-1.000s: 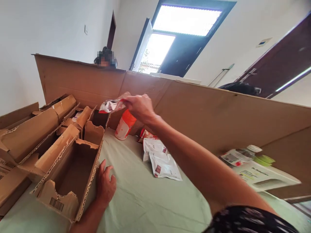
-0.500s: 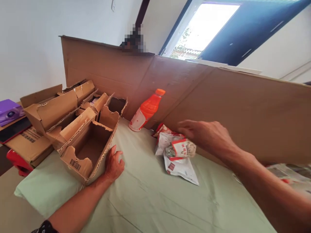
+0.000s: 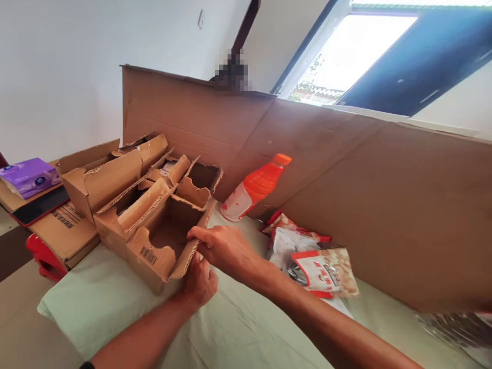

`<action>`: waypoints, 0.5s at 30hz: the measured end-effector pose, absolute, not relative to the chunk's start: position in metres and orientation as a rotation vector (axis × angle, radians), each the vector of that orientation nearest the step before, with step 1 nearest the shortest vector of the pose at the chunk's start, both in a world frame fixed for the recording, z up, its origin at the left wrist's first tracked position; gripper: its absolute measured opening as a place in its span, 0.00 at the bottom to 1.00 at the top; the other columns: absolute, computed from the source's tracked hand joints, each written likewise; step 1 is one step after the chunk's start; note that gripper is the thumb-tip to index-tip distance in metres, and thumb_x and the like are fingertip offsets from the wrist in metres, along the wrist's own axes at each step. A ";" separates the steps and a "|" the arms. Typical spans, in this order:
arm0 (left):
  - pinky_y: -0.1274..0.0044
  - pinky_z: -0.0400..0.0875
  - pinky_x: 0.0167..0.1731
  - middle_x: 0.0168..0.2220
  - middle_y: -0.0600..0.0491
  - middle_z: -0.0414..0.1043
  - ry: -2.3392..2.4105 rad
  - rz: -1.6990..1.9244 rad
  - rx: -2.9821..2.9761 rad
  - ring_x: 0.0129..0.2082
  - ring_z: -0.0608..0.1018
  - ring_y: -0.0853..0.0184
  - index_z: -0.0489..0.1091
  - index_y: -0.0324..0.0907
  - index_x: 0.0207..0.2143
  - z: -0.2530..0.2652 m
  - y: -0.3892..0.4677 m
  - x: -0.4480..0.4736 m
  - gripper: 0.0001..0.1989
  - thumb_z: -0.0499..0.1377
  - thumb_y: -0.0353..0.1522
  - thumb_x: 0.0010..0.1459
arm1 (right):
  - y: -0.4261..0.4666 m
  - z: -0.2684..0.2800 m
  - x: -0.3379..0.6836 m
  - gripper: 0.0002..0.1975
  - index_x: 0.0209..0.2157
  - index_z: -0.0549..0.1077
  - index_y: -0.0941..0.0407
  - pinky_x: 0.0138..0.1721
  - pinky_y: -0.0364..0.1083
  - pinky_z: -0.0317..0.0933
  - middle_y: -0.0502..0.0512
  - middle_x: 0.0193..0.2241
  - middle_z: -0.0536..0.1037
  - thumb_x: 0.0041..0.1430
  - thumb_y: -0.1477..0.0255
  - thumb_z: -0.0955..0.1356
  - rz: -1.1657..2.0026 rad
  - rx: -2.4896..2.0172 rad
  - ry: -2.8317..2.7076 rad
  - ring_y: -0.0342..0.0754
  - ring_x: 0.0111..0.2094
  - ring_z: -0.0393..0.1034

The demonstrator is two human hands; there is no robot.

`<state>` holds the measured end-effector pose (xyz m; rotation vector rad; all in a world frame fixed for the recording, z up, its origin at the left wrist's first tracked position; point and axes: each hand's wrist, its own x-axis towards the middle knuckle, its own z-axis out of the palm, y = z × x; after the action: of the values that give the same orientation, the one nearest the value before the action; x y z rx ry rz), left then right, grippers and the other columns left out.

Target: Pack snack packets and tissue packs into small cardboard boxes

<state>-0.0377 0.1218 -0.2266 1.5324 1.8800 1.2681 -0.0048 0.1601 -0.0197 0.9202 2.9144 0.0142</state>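
Note:
My right hand (image 3: 228, 251) is closed on the upper edge of the near right wall of a cardboard box (image 3: 154, 256), its thumb and fingers pinching the board. Just below, my left hand (image 3: 202, 287) presses curled fingers against the outside of that same wall; the right hand partly hides them. The box is divided into compartments, and the front right one has nothing in it that I can see. An orange bottle (image 3: 257, 187) leans beyond the box, against the cardboard screen. Right of my forearm lie a red-and-white food packet (image 3: 326, 274), a whitish packet (image 3: 290, 246) and a red packet (image 3: 295, 225).
A tall cardboard screen (image 3: 346, 179) runs along the back of the green cloth (image 3: 246, 333). At the left are a purple tissue box (image 3: 33, 177), a dark phone-like slab (image 3: 40, 205), a flat carton (image 3: 69, 230) and a red stool (image 3: 44, 256). Blurred clear plastic (image 3: 457, 328) lies far right.
My right hand has come from above the packets to the box wall, which leans outward more. My left hand is against the wall. The view has shifted, and the red-and-white packet lies uncovered.

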 end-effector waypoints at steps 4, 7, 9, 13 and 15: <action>0.57 0.70 0.57 0.61 0.45 0.67 1.864 1.139 1.567 0.58 0.72 0.56 0.71 0.43 0.53 -0.224 0.118 -0.039 0.16 0.60 0.38 0.66 | 0.189 -0.034 0.001 0.20 0.48 0.79 0.48 0.32 0.43 0.61 0.53 0.36 0.85 0.58 0.79 0.64 0.053 1.049 3.002 0.50 0.36 0.80; 0.58 0.72 0.56 0.59 0.45 0.69 1.855 1.075 1.557 0.56 0.74 0.57 0.71 0.43 0.53 -0.220 0.116 -0.041 0.15 0.60 0.38 0.66 | 0.196 -0.038 0.005 0.25 0.55 0.76 0.48 0.32 0.44 0.64 0.54 0.38 0.85 0.58 0.79 0.64 0.141 1.063 2.945 0.52 0.37 0.81; 0.59 0.73 0.54 0.57 0.45 0.70 1.859 1.042 1.538 0.53 0.75 0.58 0.70 0.42 0.54 -0.218 0.115 -0.040 0.16 0.60 0.38 0.67 | 0.192 -0.030 0.012 0.30 0.63 0.70 0.47 0.29 0.46 0.63 0.55 0.33 0.85 0.58 0.76 0.65 0.259 1.077 2.865 0.55 0.34 0.81; 0.62 0.75 0.51 0.54 0.46 0.72 1.857 0.986 1.500 0.50 0.77 0.60 0.71 0.42 0.53 -0.215 0.115 -0.038 0.15 0.60 0.38 0.67 | 0.171 0.008 0.016 0.23 0.61 0.73 0.45 0.32 0.50 0.67 0.57 0.32 0.84 0.66 0.68 0.62 0.397 1.111 3.036 0.57 0.33 0.80; 0.62 0.76 0.50 0.53 0.46 0.73 1.853 0.960 1.486 0.49 0.77 0.61 0.71 0.41 0.52 -0.213 0.115 -0.038 0.15 0.60 0.38 0.67 | 0.161 0.026 -0.005 0.19 0.53 0.79 0.47 0.43 0.53 0.69 0.59 0.43 0.84 0.71 0.66 0.59 0.334 0.928 3.226 0.57 0.44 0.79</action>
<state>-0.0384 0.1146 -0.2132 1.4865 1.8527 0.9595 -0.0055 0.1612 0.0256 0.9276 3.2256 0.3345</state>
